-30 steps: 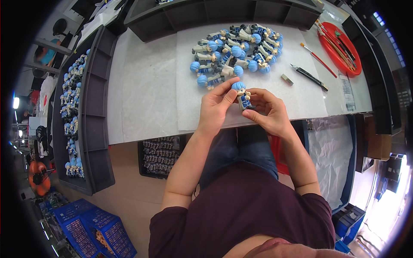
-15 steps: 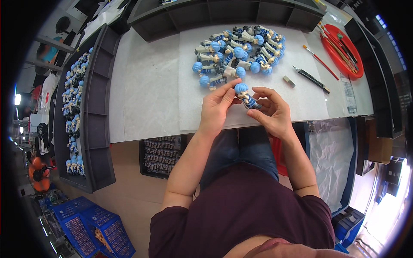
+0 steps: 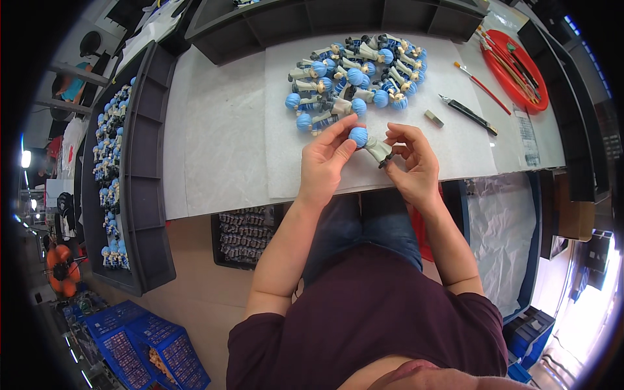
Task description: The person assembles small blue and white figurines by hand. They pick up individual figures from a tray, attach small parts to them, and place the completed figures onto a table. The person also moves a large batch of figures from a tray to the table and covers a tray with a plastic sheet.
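Between my two hands, above the table's near edge, is a small figurine [image 3: 377,149] with a round blue head and a pale cape. Its back faces up, and it tilts with the dark feet toward the lower right. My left hand [image 3: 325,159] pinches it at the blue head between thumb and fingers. Fingers of my right hand [image 3: 416,164] close on the figurine's feet. Just beyond my hands, a pile of similar figurines [image 3: 354,77] lies on a white sheet [image 3: 286,162], most of them on their sides.
Right of the pile lie a small grey block [image 3: 434,118], a black craft knife [image 3: 469,116], a thin red brush [image 3: 484,90] and a red tray [image 3: 545,101] of brushes. A dark crate [image 3: 146,188] of figurines stands at left. Another dark crate [image 3: 286,29] borders the far side.
The figurine has been turned over: its blue striped front showed before, and now its pale caped back does. Both hands stay in nearly the same place.
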Available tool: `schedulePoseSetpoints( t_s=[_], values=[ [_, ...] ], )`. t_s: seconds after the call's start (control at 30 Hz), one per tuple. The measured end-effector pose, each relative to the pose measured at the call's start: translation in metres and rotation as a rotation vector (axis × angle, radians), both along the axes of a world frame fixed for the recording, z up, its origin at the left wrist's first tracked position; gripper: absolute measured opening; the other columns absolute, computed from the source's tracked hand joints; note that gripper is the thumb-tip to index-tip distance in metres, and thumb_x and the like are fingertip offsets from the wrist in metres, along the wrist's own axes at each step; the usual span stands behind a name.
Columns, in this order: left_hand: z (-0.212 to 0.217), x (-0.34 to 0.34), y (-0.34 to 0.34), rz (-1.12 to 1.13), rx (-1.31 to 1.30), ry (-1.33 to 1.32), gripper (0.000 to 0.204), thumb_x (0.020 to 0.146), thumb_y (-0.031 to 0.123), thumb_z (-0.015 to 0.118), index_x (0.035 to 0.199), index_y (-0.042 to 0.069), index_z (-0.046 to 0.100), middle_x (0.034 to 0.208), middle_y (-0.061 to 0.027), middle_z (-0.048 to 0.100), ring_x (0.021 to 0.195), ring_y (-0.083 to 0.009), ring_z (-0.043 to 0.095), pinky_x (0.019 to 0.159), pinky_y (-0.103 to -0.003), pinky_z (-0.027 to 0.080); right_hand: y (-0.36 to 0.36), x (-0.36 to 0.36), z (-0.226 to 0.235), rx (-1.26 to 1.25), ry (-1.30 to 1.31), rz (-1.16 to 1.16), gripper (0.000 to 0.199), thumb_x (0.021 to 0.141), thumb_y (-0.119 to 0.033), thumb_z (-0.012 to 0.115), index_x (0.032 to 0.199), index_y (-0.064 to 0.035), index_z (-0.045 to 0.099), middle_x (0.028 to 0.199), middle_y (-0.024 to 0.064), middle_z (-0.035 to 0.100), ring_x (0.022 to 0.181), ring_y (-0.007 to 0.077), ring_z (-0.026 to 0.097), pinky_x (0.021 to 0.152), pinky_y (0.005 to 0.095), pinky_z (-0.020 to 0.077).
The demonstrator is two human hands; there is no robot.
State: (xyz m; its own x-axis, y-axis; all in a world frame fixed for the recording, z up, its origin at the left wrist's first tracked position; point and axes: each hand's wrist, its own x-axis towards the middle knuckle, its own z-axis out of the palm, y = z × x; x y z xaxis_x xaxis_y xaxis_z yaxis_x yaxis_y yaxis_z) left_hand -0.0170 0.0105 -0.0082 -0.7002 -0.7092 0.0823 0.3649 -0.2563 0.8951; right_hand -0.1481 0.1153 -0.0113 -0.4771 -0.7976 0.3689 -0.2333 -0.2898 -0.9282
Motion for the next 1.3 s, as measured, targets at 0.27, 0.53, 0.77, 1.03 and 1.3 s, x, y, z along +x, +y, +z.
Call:
schedulePoseSetpoints(
  t_s=[0.27, 0.53, 0.77, 1.03, 1.3],
  values=[
    [0.001, -0.003, 0.003, 0.008, -0.033, -0.005, 0.034, 0.089, 0.003, 0.054, 0.123, -0.001, 0.051, 0.11, -0.0076, 0.058, 0.098, -0.0126, 0.055, 0.089, -0.029, 0.047, 0.003, -0.002, 0.001, -0.021, 0.056, -0.019, 0.051, 0.066, 0.015, 0.053, 0.114, -0.0025, 0.055, 0.108, 0.0091, 0.052, 0.095, 0.0158, 0.054, 0.074, 0.0262, 0.0477],
    [-0.003, -0.006, 0.003, -0.013, -0.166, -0.051, 0.024, 0.084, 0.001, 0.061, 0.108, -0.003, 0.057, 0.106, -0.0065, 0.054, 0.092, -0.0117, 0.054, 0.079, -0.026, 0.05, 0.013, -0.033, 0.02, -0.025, 0.34, -0.28, 0.039, 0.066, 0.011, 0.055, 0.103, -0.0015, 0.06, 0.1, 0.012, 0.058, 0.086, 0.0204, 0.059, 0.07, 0.0291, 0.0489],
    [0.0, -0.006, 0.008, -0.05, -0.223, -0.096, 0.027, 0.088, 0.004, 0.057, 0.114, -0.004, 0.055, 0.109, -0.01, 0.059, 0.091, -0.0123, 0.056, 0.08, -0.026, 0.049, 0.029, -0.128, 0.026, 0.303, 0.819, -0.554, 0.03, 0.073, 0.001, 0.061, 0.103, -0.0027, 0.062, 0.104, 0.0112, 0.062, 0.095, 0.0246, 0.058, 0.08, 0.0323, 0.046],
    [-0.002, -0.001, 0.006, -0.052, -0.37, -0.177, 0.032, 0.086, -0.002, 0.056, 0.118, -0.003, 0.054, 0.113, -0.0101, 0.058, 0.096, -0.0113, 0.056, 0.085, -0.023, 0.045, 0.027, -0.129, 0.019, 0.401, 0.843, -0.492, 0.018, 0.079, -0.001, 0.059, 0.096, -0.003, 0.065, 0.094, 0.0118, 0.064, 0.094, 0.0281, 0.058, 0.081, 0.0364, 0.0446],
    [0.003, -0.002, 0.009, -0.028, -0.246, -0.177, 0.026, 0.092, 0.006, 0.049, 0.117, 0.0, 0.055, 0.104, -0.0074, 0.061, 0.095, -0.0108, 0.055, 0.083, -0.023, 0.044, 0.02, -0.133, 0.024, 0.312, 0.922, -0.405, 0.014, 0.079, -0.007, 0.062, 0.091, -0.0002, 0.064, 0.092, 0.0123, 0.064, 0.085, 0.025, 0.061, 0.077, 0.0315, 0.0458]
  ],
)
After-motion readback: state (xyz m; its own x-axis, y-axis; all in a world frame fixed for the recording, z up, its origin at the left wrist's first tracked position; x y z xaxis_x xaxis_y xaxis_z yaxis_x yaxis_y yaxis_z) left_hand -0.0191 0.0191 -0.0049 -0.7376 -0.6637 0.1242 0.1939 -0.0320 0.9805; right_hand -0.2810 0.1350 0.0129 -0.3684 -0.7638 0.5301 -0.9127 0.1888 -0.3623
